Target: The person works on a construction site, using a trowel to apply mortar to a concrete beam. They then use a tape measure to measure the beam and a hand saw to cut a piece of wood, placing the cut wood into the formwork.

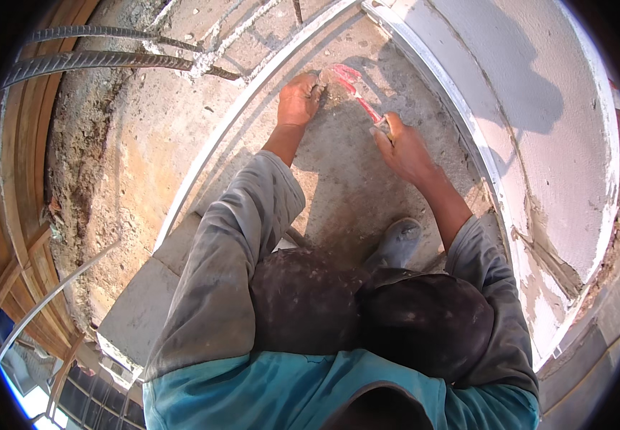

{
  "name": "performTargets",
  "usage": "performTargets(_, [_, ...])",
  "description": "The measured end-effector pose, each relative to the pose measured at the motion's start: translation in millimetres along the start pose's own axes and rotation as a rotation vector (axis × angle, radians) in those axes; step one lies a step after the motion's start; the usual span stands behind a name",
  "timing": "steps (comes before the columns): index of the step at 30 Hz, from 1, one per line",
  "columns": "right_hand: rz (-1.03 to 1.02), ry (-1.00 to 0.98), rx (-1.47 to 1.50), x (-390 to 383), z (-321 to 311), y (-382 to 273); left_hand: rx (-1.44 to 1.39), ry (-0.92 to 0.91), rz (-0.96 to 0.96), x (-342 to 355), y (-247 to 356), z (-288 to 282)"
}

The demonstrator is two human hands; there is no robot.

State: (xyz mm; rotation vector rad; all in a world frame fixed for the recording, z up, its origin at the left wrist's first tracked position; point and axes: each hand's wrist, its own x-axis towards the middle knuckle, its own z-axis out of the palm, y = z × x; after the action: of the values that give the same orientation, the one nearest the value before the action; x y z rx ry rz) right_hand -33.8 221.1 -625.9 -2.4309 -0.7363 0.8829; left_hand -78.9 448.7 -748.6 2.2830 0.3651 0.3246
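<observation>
My right hand (404, 149) is closed around the handle of a red hand tool (369, 109). The tool reaches up and left to a broad pinkish-red head (344, 74), too blurred to tell its kind. Beside that head, my left hand (298, 100) is low over the rough grey concrete (353, 168), its fingers curled in. What those fingers hold, if anything, I cannot make out.
Long pale straight strips (213, 143) border the concrete on the left and right (460, 100). Ribbed steel bars (102, 63) jut in at the upper left, near wooden boards (30, 143). A pale plastered surface (568, 154) lies right. My grey shoe (399, 240) rests on the concrete.
</observation>
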Motion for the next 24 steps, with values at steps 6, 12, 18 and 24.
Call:
performTargets(6, [0.14,0.131,0.521,-16,33,1,0.001,0.001,-0.061,-2,7,1])
performTargets(12, [0.215,0.089,0.628,-9,41,7,-0.078,-0.007,-0.068,1,12,0])
performTargets(18, [0.095,0.082,0.256,-10,22,3,-0.128,0.033,-0.014,-2,5,1])
performTargets(24, [-0.066,0.06,-0.022,-4,32,15,0.02,0.041,-0.01,-4,5,5])
